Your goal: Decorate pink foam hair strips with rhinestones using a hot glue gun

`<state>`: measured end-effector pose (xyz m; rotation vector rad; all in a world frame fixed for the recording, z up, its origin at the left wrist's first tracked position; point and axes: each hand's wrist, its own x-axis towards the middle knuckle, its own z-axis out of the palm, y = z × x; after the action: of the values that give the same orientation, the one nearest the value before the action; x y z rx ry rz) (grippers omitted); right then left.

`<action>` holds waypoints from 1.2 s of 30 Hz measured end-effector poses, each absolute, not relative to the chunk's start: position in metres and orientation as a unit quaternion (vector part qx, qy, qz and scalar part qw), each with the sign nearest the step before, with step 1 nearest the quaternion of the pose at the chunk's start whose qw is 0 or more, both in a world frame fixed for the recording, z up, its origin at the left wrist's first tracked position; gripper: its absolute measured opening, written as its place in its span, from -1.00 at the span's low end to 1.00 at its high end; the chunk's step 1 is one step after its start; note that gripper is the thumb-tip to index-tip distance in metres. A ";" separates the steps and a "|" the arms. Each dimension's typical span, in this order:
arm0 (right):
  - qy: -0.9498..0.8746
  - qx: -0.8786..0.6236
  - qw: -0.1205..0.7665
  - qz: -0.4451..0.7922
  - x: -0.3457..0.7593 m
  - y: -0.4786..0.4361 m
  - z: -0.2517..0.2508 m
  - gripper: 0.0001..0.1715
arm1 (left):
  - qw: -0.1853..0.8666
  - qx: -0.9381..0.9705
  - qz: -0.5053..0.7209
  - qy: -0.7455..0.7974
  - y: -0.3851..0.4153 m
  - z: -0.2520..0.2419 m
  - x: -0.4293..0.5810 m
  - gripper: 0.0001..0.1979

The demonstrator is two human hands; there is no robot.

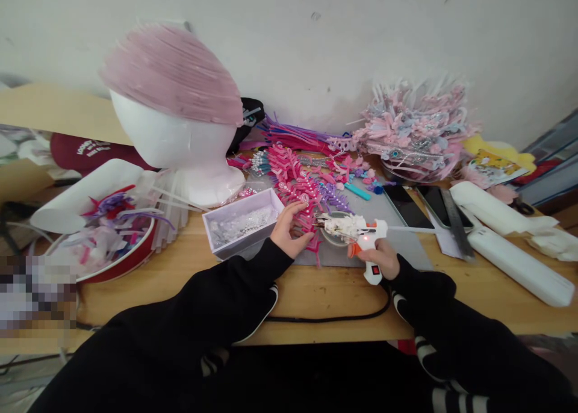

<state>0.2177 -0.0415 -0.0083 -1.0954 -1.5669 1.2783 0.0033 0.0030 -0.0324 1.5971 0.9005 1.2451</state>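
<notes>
Our right hand point(385, 260) grips a white hot-glue gun point(371, 239) beside the bowl point(333, 240), nozzle toward pink pipe-cleaner sprigs point(289, 181). Our left hand point(289, 232) is at those sprigs, fingers curved; we cannot tell whether they pinch one. Farther back stands a mannequin head point(180, 137).

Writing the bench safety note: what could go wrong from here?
Burn: the hot glue gun in the right hand points its nozzle toward the left hand; a slip might touch the fingers.
Snag: the black cord runs along the table's front, between the sleeves; an arm could catch it.
Spill: the open box sits beside the left hand, which might knock it.
</notes>
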 end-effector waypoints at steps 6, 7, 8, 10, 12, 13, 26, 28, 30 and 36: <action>-0.641 -0.447 0.376 0.498 0.218 -0.040 -0.010 -0.84 | 0.449 0.649 0.498 0.360 0.001 -0.032 0.004 -0.45; -0.639 -0.450 0.380 0.494 0.218 -0.039 -0.010 -0.84 | 0.450 0.649 0.498 0.358 0.001 -0.032 0.004 -0.45; -0.639 -0.452 0.382 0.492 0.218 -0.039 -0.010 -0.84 | 0.453 0.649 0.498 0.356 0.001 -0.032 0.004 -0.45; -0.641 -0.455 0.377 0.490 0.216 -0.039 -0.009 -0.83 | 0.458 0.648 0.497 0.352 0.001 -0.032 0.005 -0.44; -0.644 -0.458 0.368 0.490 0.215 -0.039 -0.007 -0.83 | 0.462 0.648 0.494 0.350 0.001 -0.032 0.005 -0.44; -0.647 -0.458 0.363 0.490 0.215 -0.039 -0.006 -0.82 | 0.463 0.648 0.494 0.349 0.001 -0.032 0.005 -0.44; -0.652 -0.468 0.361 0.475 0.217 -0.039 -0.009 -0.82 | 0.484 0.627 0.504 0.344 0.001 -0.034 0.006 -0.42; -0.648 -0.466 0.368 0.478 0.217 -0.039 -0.009 -0.83 | 0.487 0.624 0.505 0.344 0.001 -0.034 0.006 -0.42; -0.644 -0.462 0.379 0.478 0.217 -0.040 -0.009 -0.83 | 0.490 0.622 0.503 0.346 0.001 -0.035 0.006 -0.42; -0.650 -0.450 0.373 0.486 0.217 -0.041 -0.007 -0.83 | 0.495 0.624 0.497 0.345 0.001 -0.034 0.005 -0.43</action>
<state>0.2173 -0.0406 -0.0074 -1.1526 -1.6645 1.2460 0.0050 0.0015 -0.0337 1.5117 0.8364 1.2043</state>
